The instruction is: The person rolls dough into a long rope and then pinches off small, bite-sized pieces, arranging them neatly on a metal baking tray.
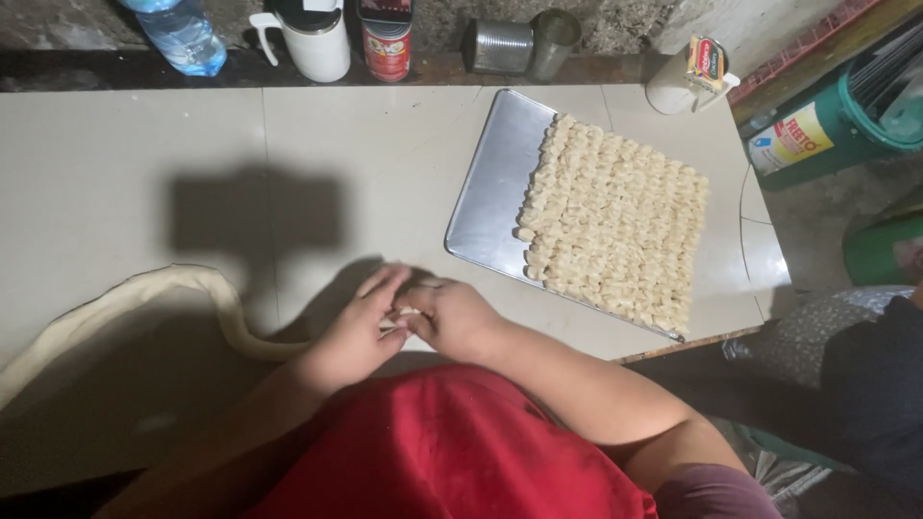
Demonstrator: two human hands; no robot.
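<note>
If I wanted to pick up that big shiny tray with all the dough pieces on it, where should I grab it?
Probably hold the metal tray by its bare left strip, coming from the side facing the hands, with your other hand under the opposite edge. The dough pieces cover most of it right up to the right edge, so only that left strip gives fingers room. Keep it flat, or the rows may slide.

A pale tiled table (pixel 144 173) fills the view, lit from above — hard shadows fall near its middle. Behind the table runs a rough grey wall (pixel 615 24); right of the table, dim concrete floor (pixel 817 216).
</note>
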